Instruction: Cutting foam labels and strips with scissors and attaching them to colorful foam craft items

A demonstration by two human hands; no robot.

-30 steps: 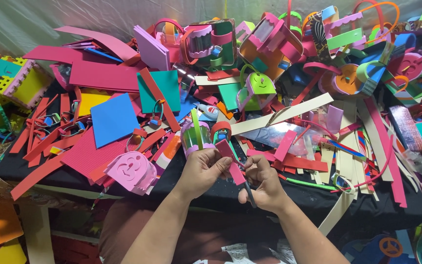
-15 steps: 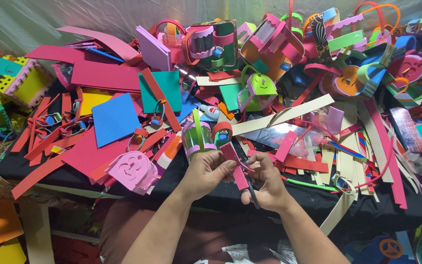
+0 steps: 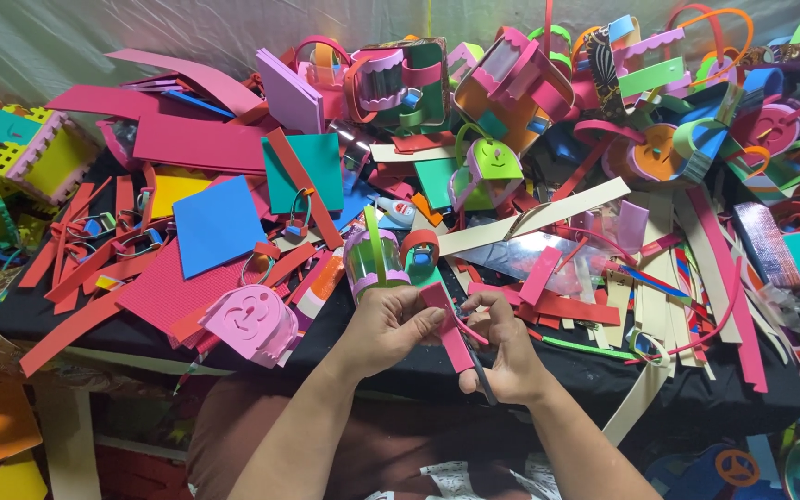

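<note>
Foam strip point(image 3: 448, 326) in the hands: deep pink, plain. Scissors point(image 3: 485, 381): dark grey blades. Table cover point(image 3: 696, 407): black. Square sheet point(image 3: 217, 225): solid blue. Sheet point(image 3: 318, 167) beside it: teal green. Larger sheet point(image 3: 198, 143) behind: crimson, plain. Square point(image 3: 176, 189): yellow. Long strip point(image 3: 534, 218): cream. Face-shaped piece point(image 3: 250, 320): pale pink with cut-out smile. Small basket point(image 3: 374, 263): clear body, purple base, green handle. Box point(image 3: 34, 159) at left: yellow with pink notched edging. Backdrop point(image 3: 67, 37): grey-green.

Two hands met over a cluttered craft table point(image 3: 11, 310): left hand point(image 3: 389, 326) pinched a pink foam strip point(image 3: 449, 331); right hand point(image 3: 504, 356) gripped scissors point(image 3: 481, 375).
</note>
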